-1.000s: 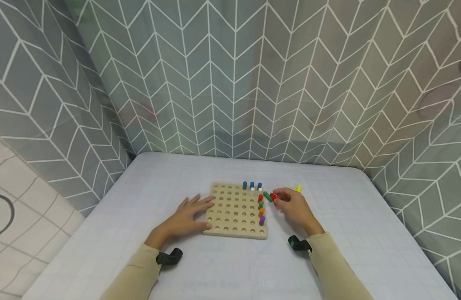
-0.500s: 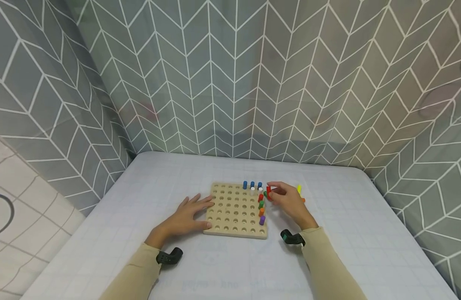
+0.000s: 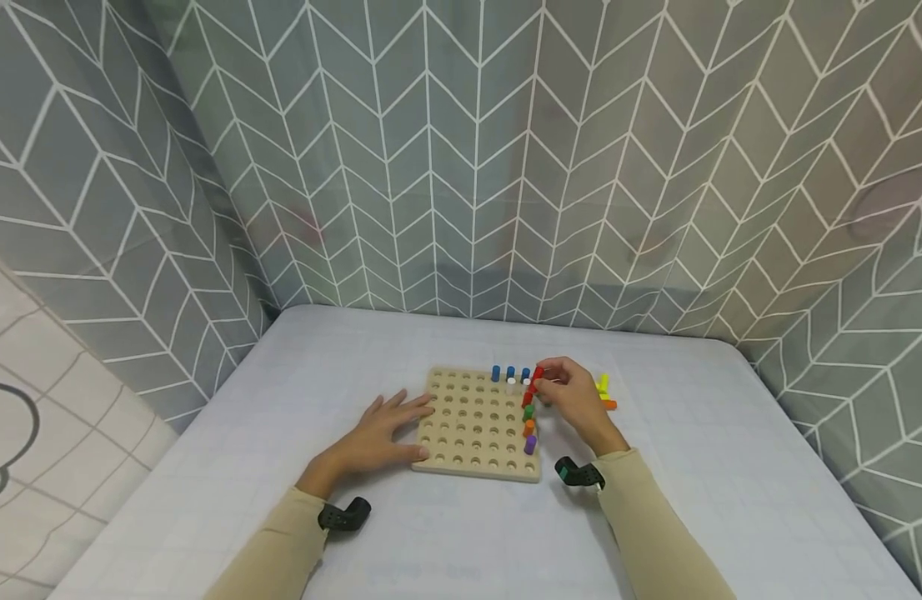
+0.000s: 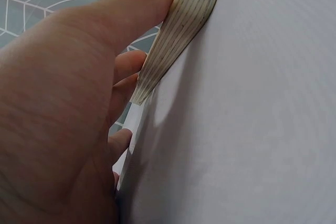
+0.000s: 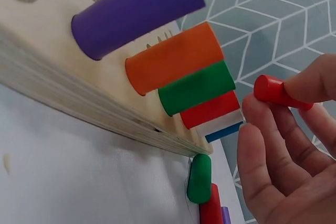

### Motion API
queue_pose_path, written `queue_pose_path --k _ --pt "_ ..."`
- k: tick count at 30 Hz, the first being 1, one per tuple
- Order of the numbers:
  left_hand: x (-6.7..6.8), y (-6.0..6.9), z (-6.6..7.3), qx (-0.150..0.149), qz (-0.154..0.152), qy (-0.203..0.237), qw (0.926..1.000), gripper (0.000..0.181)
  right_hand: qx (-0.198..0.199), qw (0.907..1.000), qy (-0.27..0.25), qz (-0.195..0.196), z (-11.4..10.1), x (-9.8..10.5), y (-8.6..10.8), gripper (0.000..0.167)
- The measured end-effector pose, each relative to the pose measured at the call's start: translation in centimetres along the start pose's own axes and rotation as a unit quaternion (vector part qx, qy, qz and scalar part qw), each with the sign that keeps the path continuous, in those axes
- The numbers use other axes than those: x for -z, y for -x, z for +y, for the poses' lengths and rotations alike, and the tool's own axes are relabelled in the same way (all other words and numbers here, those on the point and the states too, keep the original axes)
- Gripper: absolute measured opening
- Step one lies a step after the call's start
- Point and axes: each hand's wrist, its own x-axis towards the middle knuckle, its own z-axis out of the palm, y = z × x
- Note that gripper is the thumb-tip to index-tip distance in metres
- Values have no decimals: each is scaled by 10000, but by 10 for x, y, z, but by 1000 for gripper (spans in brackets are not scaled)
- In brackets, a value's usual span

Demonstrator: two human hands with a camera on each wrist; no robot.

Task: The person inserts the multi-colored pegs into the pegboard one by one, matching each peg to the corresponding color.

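Note:
My right hand [image 3: 577, 404] pinches a red peg [image 5: 273, 90] between thumb and fingers, above the far right part of a wooden pegboard [image 3: 468, 474]. Down the board's right side stand a purple peg [image 5: 136, 14], an orange peg [image 5: 176, 59], a green peg [image 5: 197, 87], a red peg [image 5: 210, 109], white pegs and blue pegs [image 3: 496, 373], the blue ones along the far edge. My left hand [image 3: 378, 442] rests at the board's left edge, fingers spread; in the left wrist view its thumb [image 4: 152, 3] touches the board's side.
Beside the board's right edge lie a loose green peg [image 5: 199, 179], a red peg [image 5: 211, 208] and a purple peg [image 5: 226, 215]. Yellow pegs [image 3: 603, 383] and an orange peg [image 3: 609, 405] lie right of my right hand. A patterned curtain [image 3: 476, 167] hangs behind the table.
My right hand has lifted the red peg from beside the board and carried it left toward the far right corner. The left hand stays in place. The view has shifted slightly.

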Motion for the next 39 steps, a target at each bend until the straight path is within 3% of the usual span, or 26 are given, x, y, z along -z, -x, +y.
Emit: queue_pose_path --k 17,28,39 --pt "-1 0 3 98 -22 -22 9999 77 276 9954 913 99 -9 -14 -3 23" --pt "-2 1 1 72 -8 -48 10000 76 431 9903 1296 -270 -9 -20 0 16" --pt "0 0 0 51 27 -59 10000 77 549 9817 1793 -329 -11 -28 -3 12"
